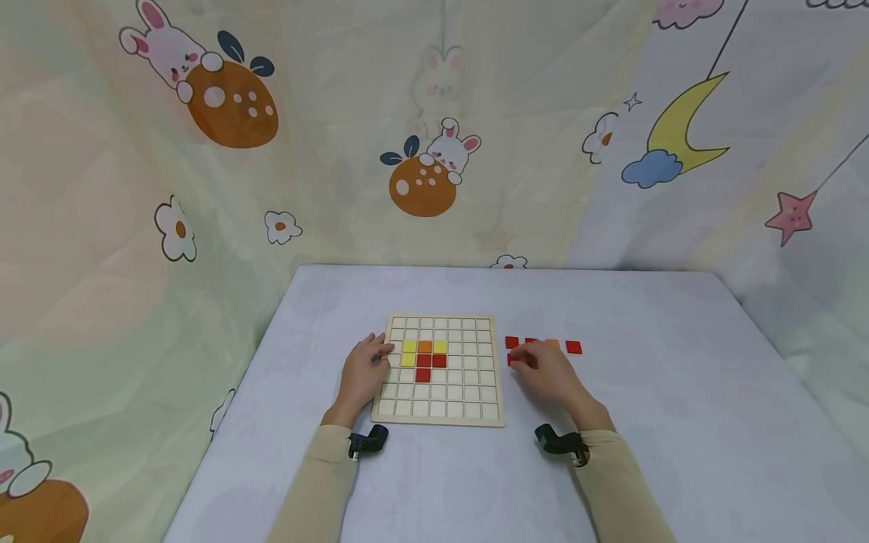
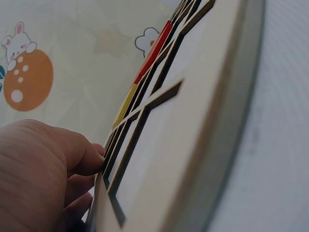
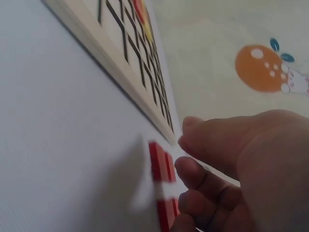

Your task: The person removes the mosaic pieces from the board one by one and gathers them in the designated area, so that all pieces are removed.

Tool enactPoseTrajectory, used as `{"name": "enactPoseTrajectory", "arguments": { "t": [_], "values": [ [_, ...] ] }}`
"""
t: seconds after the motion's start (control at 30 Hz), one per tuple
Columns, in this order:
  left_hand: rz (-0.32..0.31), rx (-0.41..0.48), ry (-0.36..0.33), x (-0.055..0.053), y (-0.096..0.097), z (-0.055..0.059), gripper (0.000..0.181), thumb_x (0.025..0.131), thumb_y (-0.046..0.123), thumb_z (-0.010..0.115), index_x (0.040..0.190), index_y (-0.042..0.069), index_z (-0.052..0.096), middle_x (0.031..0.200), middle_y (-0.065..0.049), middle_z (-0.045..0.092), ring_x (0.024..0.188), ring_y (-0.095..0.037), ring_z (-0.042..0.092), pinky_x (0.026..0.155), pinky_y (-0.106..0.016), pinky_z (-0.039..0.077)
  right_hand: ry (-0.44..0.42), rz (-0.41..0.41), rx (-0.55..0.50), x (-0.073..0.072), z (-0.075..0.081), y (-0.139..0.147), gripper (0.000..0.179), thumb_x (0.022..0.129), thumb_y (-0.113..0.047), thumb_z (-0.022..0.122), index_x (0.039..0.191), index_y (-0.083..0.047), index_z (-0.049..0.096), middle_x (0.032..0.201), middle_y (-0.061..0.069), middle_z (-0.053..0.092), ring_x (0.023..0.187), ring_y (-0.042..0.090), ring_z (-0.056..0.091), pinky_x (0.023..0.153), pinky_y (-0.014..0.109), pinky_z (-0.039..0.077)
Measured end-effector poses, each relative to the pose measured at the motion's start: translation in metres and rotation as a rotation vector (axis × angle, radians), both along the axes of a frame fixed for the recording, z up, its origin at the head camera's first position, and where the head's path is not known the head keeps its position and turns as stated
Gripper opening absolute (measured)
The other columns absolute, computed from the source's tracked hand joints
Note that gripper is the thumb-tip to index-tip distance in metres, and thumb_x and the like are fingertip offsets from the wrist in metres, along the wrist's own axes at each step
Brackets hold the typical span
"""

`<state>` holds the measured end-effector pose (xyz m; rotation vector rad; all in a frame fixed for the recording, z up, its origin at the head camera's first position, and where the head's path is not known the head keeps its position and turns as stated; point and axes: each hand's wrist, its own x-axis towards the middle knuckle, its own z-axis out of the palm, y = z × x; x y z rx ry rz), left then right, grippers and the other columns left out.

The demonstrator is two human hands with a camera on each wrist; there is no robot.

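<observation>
A square wooden grid board [image 1: 468, 423] lies on the table. Yellow, orange and red square tiles fill several of its cells, among them a red tile [image 1: 423, 375]. My left hand [image 1: 363, 371] rests at the board's left edge, its thumb [image 2: 84, 157] touching the rim in the left wrist view. To the right of the board, my right hand [image 1: 551, 373] hovers over loose tiles with thumb and index fingertip apart. No tile shows between them. Just beyond the fingertips, a red tile [image 3: 158, 162] lies on the table, partly hidden by the hand in the head view.
Behind the right hand are more loose tiles: a red one [image 1: 512, 342], an orange one [image 1: 553, 343] partly covered, and another red one [image 1: 573, 347]. A pale cloth covers the table [image 1: 434, 483]. Printed curtains [image 1: 326, 151] hang behind it. Each wrist carries a small black camera mount [image 1: 558, 441].
</observation>
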<state>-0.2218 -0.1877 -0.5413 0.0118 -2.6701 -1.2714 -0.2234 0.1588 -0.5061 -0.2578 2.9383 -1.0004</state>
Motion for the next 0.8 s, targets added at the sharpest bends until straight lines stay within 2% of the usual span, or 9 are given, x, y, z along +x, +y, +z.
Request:
{"name": "enactPoseTrajectory", "arguments": {
  "t": [0.23, 0.5, 0.8],
  "values": [
    [0.004, 0.011, 0.002, 0.0, 0.0, 0.0, 0.03, 0.089, 0.004, 0.058, 0.116, 0.007, 0.072, 0.143, -0.008, 0.053, 0.142, -0.027, 0.035, 0.116, -0.049, 0.027, 0.024, 0.065, -0.022, 0.006, -0.003, -0.027, 0.018, 0.089, -0.019, 0.071, 0.106, -0.015, 0.07, 0.09, -0.004, 0.06, 0.081, 0.015, 0.052, 0.07, 0.029, 0.047],
    [0.003, 0.011, -0.004, 0.001, 0.0, 0.002, 0.03, 0.09, 0.004, 0.057, 0.116, 0.007, 0.072, 0.144, -0.008, 0.052, 0.142, -0.027, 0.035, 0.117, -0.05, 0.026, 0.071, 0.086, -0.048, 0.013, -0.003, -0.048, 0.014, 0.089, -0.018, 0.071, 0.103, -0.018, 0.071, 0.091, -0.007, 0.06, 0.076, 0.013, 0.051, 0.062, 0.027, 0.047],
    [-0.001, 0.008, -0.01, 0.001, 0.0, 0.004, 0.03, 0.09, 0.004, 0.057, 0.116, 0.006, 0.072, 0.143, -0.009, 0.053, 0.141, -0.027, 0.036, 0.117, -0.049, 0.027, 0.131, 0.123, -0.084, 0.021, -0.006, -0.065, 0.016, 0.088, -0.016, 0.072, 0.104, -0.019, 0.071, 0.094, -0.009, 0.063, 0.079, 0.009, 0.054, 0.07, 0.025, 0.052]
  ]
}}
